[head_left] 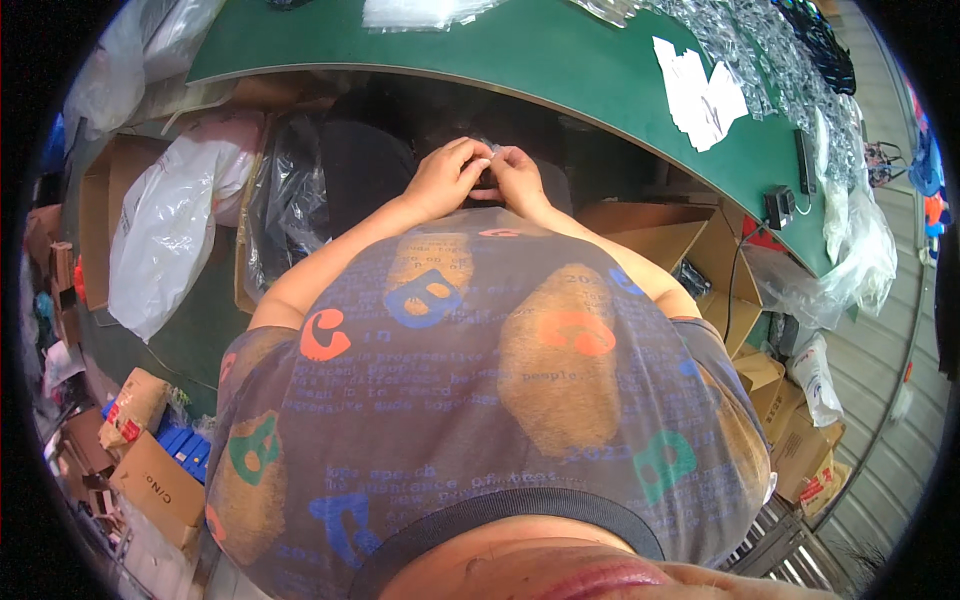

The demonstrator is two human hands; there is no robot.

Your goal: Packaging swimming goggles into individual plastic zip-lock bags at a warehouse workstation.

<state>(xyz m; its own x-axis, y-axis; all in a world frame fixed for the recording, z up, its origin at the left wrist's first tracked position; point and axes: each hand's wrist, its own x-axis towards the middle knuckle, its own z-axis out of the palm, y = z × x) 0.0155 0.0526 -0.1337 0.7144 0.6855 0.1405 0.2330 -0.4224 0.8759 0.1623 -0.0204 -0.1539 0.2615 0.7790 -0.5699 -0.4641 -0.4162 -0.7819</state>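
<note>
My left hand (443, 180) and my right hand (518, 181) meet in front of my body, just below the near edge of the green table (560, 70). The fingers of both are bent and pinched together at the tips. Between them shows a sliver of something small and pale, perhaps clear plastic; its kind is too small and too covered to name. Dark clothing on my legs (370, 165) lies beneath and around the hands.
White paper pieces (690, 95) and a heap of clear plastic packaging (735, 40) lie on the table, with a black adapter (779, 207) at its right end. A white plastic bag (165, 235) hangs by a cardboard box (115, 185) at left; an open carton (650, 230) stands at right.
</note>
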